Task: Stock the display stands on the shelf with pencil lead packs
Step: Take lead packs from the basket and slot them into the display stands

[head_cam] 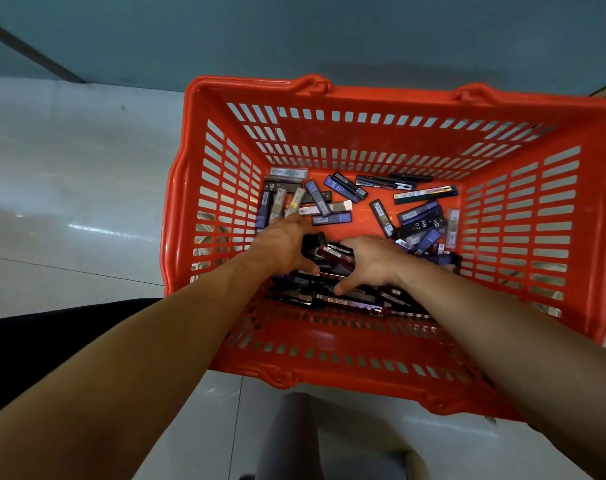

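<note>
Both forearms, left [138, 358] and right [502, 323], reach down from the near edge into the red basket [363, 95], which sits on the floor [69, 202].

Left hand [280, 247]: thumb and fingers curled round the left end of a small bundle [329, 254] of dark packs, so it grips it.

Right hand [374, 261]: against the bundle's right end, thumb splayed toward the near wall, fingers hidden behind the palm. Can't tell if it grasps or only steadies.

Key relation: the bundle lies directly between the two hands, long axis roughly left-right, each end meeting one palm. Both hands are about equally near, but the left has the clear hold.

Rest of the pencil lead packs [329, 218]: scattered flat on the basket bottom at mixed angles, one cluster at the far-left corner, one to the right, and a denser heap [329, 299] under the hands against the near wall.

Display stands and shelf: not in view.

Judgement: pickup stage. The next lift needs the bundle kept level along that left-right axis, or loose packs may slide out an open end.
</note>
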The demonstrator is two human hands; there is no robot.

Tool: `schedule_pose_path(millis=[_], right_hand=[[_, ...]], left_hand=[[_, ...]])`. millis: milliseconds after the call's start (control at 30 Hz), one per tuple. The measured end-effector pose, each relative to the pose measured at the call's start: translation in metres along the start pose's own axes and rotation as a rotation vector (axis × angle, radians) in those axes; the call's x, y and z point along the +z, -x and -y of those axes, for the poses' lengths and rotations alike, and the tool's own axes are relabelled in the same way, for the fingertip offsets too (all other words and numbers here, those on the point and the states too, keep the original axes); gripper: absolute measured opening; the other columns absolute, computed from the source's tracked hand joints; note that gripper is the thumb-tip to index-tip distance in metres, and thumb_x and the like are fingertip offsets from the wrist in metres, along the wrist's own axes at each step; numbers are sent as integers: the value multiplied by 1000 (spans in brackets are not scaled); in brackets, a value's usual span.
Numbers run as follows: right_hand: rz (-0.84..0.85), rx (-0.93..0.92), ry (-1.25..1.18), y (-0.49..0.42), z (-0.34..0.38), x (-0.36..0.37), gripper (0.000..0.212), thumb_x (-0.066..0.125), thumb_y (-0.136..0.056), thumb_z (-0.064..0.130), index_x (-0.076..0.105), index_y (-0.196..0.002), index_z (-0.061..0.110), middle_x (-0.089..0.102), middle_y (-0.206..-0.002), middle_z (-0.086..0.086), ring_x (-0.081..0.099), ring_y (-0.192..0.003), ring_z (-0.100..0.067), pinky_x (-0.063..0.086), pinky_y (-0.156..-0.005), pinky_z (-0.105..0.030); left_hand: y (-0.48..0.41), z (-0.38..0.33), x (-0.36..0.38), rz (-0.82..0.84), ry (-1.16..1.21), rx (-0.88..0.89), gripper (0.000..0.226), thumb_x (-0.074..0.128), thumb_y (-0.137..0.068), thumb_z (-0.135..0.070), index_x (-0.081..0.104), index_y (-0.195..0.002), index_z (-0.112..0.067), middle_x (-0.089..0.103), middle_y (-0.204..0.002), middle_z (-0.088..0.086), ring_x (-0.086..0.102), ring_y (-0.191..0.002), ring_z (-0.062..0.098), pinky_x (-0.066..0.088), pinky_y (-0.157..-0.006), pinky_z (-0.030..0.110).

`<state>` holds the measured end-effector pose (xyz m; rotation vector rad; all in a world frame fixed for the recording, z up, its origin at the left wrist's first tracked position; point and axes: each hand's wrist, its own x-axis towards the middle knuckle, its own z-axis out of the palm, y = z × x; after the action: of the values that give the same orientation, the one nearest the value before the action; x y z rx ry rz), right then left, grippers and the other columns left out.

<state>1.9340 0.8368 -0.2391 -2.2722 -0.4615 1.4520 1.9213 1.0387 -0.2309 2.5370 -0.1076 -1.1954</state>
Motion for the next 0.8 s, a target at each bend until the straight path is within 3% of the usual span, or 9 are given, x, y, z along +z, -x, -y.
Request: schedule_pose_path(millis=[233, 367, 500, 567, 667, 700, 767, 800], right_hand=[[49, 25, -86, -7, -8, 0, 58, 88, -61, 57, 61, -101, 25, 68, -93, 4, 64, -85, -17, 55, -81, -38], [5, 43, -148, 1, -12, -11, 42, 87, -75, 39, 51, -86, 21, 53, -80, 3, 52, -71, -16, 38, -59, -31], [-61, 91, -269, 12, -23, -25, 51, 82, -82, 37, 51, -113, 11, 54, -109, -12, 55, -93, -21, 47, -78, -36], [-94, 118, -343, 18, -31, -32, 59, 81, -83, 39, 48, -121, 9, 49, -112, -7, 51, -97, -19, 41, -77, -33], [-159, 113, -490, 27, -40, -38, 58, 76, -89, 32, 46, -131, 6, 49, -117, -1, 51, -116, -23, 37, -89, -28], [-179, 109, -527, 30, -39, -40, 49, 73, -91, 28, 49, -127, 6, 52, -115, 1, 53, -111, -21, 38, -88, -23], [-206, 84, -580, 36, -33, -41, 23, 72, -93, 24, 51, -101, 19, 51, -99, 9, 52, -88, -9, 41, -71, -14], [-231, 64, -614, 31, -36, -38, 25, 73, -92, 26, 49, -93, 25, 52, -94, 10, 53, -84, -6, 41, -67, -15]], left_hand=[[2, -1, 3, -70, 64, -5, 76, 86, -72, -50, 55, -138, -29, 55, -136, -5, 51, -124, 20, 48, -101, 37], [3, 0, -1, -94, 137, -46, 68, 84, -75, -51, 59, -132, -24, 61, -129, -1, 57, -117, 20, 50, -93, 34], [4, -5, -6, -124, 269, -118, 48, 70, -91, -46, 62, -132, -23, 67, -121, 3, 64, -108, 21, 55, -88, 34], [3, -6, -6, -139, 339, -166, 40, 64, -96, -46, 64, -127, -21, 69, -114, 5, 66, -99, 22, 58, -84, 39], [-1, -9, -4, -168, 489, -190, 34, 59, -99, -47, 64, -109, -15, 71, -98, 3, 67, -89, 22, 54, -70, 33], [-1, -13, -4, -179, 569, -184, 29, 57, -101, -44, 62, -105, -15, 72, -92, 0, 68, -88, 21, 52, -68, 32], [0, -25, -4, -176, 757, -147, 20, 52, -105, -35, 59, -107, -16, 73, -82, -1, 70, -85, 22, 54, -71, 35], [-1, -31, -2, -175, 848, -133, 22, 51, -106, -32, 58, -111, -13, 71, -79, 1, 70, -81, 24, 57, -74, 40]])
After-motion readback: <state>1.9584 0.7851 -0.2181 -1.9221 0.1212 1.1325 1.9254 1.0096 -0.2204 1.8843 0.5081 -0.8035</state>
